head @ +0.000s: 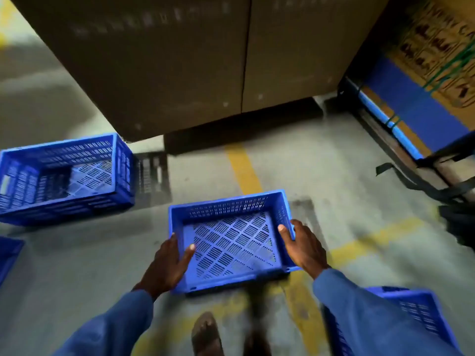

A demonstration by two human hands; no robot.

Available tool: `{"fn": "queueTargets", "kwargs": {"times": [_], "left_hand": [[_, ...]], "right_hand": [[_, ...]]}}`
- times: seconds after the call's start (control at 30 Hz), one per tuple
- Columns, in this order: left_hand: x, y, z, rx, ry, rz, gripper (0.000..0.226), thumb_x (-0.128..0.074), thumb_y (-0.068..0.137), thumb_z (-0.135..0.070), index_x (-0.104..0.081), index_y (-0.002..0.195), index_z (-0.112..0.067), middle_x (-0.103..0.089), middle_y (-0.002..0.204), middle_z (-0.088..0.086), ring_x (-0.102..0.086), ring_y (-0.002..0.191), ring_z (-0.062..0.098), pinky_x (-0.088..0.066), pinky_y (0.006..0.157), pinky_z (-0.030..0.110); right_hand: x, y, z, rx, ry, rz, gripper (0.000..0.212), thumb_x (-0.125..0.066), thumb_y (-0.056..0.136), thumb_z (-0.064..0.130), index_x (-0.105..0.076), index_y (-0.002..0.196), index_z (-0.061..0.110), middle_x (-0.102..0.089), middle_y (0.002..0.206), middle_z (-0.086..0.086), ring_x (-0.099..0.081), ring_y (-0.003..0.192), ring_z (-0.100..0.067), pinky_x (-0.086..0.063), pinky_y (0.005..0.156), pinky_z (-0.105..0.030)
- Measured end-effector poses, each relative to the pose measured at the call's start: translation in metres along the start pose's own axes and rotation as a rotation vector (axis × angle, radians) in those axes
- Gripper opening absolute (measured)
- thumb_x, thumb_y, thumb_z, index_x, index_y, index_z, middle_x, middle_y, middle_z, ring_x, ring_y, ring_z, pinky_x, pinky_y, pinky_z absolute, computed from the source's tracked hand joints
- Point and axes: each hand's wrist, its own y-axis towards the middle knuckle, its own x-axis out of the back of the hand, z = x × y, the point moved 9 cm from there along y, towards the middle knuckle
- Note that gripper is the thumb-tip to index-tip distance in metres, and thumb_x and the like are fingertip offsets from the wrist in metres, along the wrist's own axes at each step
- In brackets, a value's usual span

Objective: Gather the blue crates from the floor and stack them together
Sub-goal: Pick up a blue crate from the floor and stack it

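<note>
A shallow blue perforated crate (232,240) is held in front of me above the floor. My left hand (167,265) grips its left wall, thumb inside. On the crate's right wall sits my right hand (303,246), thumb over the rim. A deeper stack of blue crates (64,181) stands on the floor at the left. Another blue crate (416,314) lies at the lower right, partly hidden by my right sleeve. The corner of one more blue crate (9,255) shows at the left edge.
Large brown cartons (205,60) on a dark pallet rise straight ahead. A strapped carton load (424,80) with black straps stands at the right. The grey floor carries yellow lines (244,170). My foot (207,332) is below the held crate.
</note>
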Motion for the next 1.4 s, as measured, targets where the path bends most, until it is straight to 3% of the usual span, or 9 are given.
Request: {"fn": "queueTargets", "kwargs": {"times": [0.2,0.27,0.33,0.43,0.63,0.83,1.07,1.17,1.4], "left_hand": [[-0.057,0.067,0.090,0.186,-0.107,-0.048,0.058,-0.040,0.084,-0.075,-0.048,0.103,-0.021,-0.061,0.103,0.007,-0.063,0.099,0.031,-0.049,0.086,0.045],[-0.073,0.085,0.103,0.216,-0.173,-0.083,0.058,-0.042,0.086,-0.064,-0.050,0.106,-0.010,-0.061,0.109,0.016,-0.061,0.104,0.038,-0.046,0.087,0.044],[-0.093,0.101,0.122,0.275,-0.275,-0.078,0.060,-0.043,0.094,-0.054,-0.045,0.123,-0.003,-0.059,0.123,0.021,-0.059,0.113,0.040,-0.044,0.091,0.043],[-0.109,0.108,0.136,0.323,-0.357,-0.117,0.042,-0.039,0.101,-0.044,-0.043,0.121,-0.008,-0.060,0.117,0.016,-0.060,0.109,0.040,-0.041,0.083,0.039],[-0.096,0.111,0.139,0.320,-0.350,-0.200,0.020,-0.038,0.104,-0.022,-0.052,0.098,-0.008,-0.066,0.094,0.018,-0.062,0.088,0.037,-0.039,0.072,0.038],[-0.034,0.105,0.100,0.300,-0.388,-0.222,0.025,-0.038,0.104,-0.023,-0.054,0.088,-0.011,-0.065,0.081,0.012,-0.062,0.081,0.035,-0.039,0.069,0.039],[0.007,0.131,0.063,0.314,-0.439,-0.255,0.021,-0.038,0.104,-0.020,-0.053,0.093,-0.010,-0.065,0.088,0.016,-0.062,0.083,0.035,-0.038,0.069,0.037],[0.005,0.153,0.062,0.345,-0.456,-0.287,0.021,-0.037,0.105,-0.022,-0.053,0.094,-0.011,-0.065,0.089,0.014,-0.061,0.082,0.034,-0.038,0.069,0.036],[-0.023,0.219,0.071,0.396,-0.469,-0.346,0.023,-0.036,0.105,-0.024,-0.054,0.096,-0.012,-0.067,0.090,0.014,-0.064,0.083,0.034,-0.039,0.069,0.034]], "right_hand": [[-0.100,0.096,-0.073,-0.110,-0.081,-0.064,0.052,-0.034,0.097,0.060,-0.045,0.136,0.027,-0.051,0.140,-0.007,-0.047,0.128,-0.034,-0.042,0.099,-0.048],[-0.126,0.126,-0.093,-0.115,-0.090,-0.101,0.051,-0.033,0.099,0.056,-0.042,0.138,0.024,-0.052,0.139,-0.010,-0.048,0.126,-0.037,-0.043,0.097,-0.049],[-0.146,0.152,-0.108,-0.119,-0.060,-0.117,0.050,-0.031,0.101,0.051,-0.037,0.140,0.020,-0.056,0.134,-0.017,-0.055,0.119,-0.041,-0.045,0.091,-0.049],[-0.158,0.173,-0.119,-0.105,-0.014,-0.179,0.039,-0.030,0.104,0.040,-0.042,0.133,0.016,-0.062,0.119,-0.026,-0.060,0.105,-0.047,-0.046,0.081,-0.047],[-0.139,0.176,-0.115,-0.079,0.058,-0.268,0.028,-0.039,0.104,0.028,-0.055,0.115,0.008,-0.066,0.099,-0.029,-0.061,0.094,-0.051,-0.047,0.073,-0.046],[-0.070,0.172,-0.081,-0.111,0.032,-0.235,0.031,-0.038,0.104,0.033,-0.057,0.113,0.012,-0.066,0.102,-0.025,-0.060,0.097,-0.048,-0.041,0.073,-0.041],[-0.012,0.233,-0.027,-0.088,0.015,-0.204,0.032,-0.038,0.103,0.036,-0.058,0.118,0.016,-0.066,0.108,-0.026,-0.060,0.101,-0.047,-0.042,0.075,-0.038],[-0.016,0.272,-0.014,-0.055,0.019,-0.188,0.033,-0.038,0.103,0.038,-0.058,0.118,0.016,-0.066,0.108,-0.024,-0.059,0.101,-0.045,-0.037,0.073,-0.035],[-0.056,0.357,-0.005,0.005,0.052,-0.176,0.033,-0.038,0.103,0.038,-0.058,0.118,0.016,-0.065,0.110,-0.024,-0.058,0.101,-0.046,-0.045,0.082,-0.042]]}}
